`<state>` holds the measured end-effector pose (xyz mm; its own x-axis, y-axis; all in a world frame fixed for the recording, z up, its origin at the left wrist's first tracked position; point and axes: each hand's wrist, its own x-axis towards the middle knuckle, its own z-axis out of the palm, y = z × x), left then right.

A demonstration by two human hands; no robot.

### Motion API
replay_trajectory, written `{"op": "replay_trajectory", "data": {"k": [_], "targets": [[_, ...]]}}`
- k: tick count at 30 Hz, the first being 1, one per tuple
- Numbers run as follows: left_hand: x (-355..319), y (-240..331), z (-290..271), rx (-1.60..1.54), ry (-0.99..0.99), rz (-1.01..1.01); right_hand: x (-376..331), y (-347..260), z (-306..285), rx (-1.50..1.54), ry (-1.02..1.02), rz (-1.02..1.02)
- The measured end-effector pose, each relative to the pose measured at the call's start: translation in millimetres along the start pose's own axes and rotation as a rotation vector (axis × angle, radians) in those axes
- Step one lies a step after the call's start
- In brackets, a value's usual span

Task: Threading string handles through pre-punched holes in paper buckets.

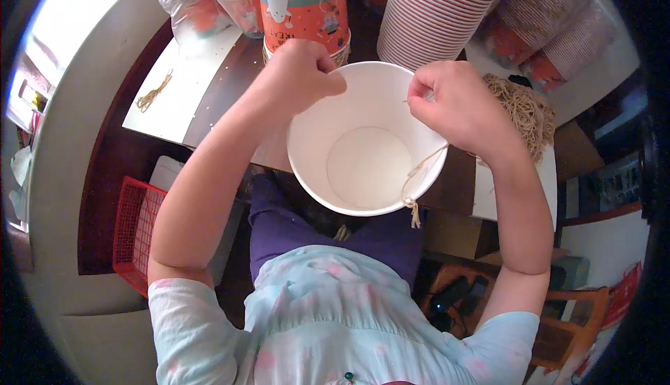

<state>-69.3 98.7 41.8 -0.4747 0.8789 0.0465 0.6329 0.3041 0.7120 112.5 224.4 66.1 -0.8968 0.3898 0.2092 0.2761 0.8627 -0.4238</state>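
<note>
A white-lined paper bucket (314,154) faces me with its open mouth, in front of my body at the table edge. Tan cord (420,169) runs over its near right rim, with a knotted tail hanging outside. My right hand (460,106) is closed in a pinch at the right rim, a small tan cord end showing at its fingertips. At the far left rim my left hand (303,74) is closed, fingers curled and thumb over the rim; what lies inside its grip is hidden. Just beyond it, an orange and green printed bucket (307,8) stands upside down on others.
A tall stack of paper buckets (433,18) rises at the back, with plastic-wrapped stacks (537,15) farther right. A heap of tan cords (525,116) lies right of my right hand. A few cords (153,93) rest on a white board at left. A red basket (132,224) sits lower left.
</note>
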Motion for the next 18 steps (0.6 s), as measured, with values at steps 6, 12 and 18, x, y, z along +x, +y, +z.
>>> {"op": "replay_trajectory", "data": {"k": [6, 12, 18], "targets": [[-12, -2, 2, -0.020, 0.046, 0.052, 4, 12, 2, -0.053, -0.040, -0.015], [-16, 2, -7, -0.060, 0.009, -0.002, 4, 8, 5, 0.032, -0.057, -0.001], [-9, 5, 0, 0.062, 0.026, 0.008, 4, 9, 7, 0.014, -0.069, -0.004]]}}
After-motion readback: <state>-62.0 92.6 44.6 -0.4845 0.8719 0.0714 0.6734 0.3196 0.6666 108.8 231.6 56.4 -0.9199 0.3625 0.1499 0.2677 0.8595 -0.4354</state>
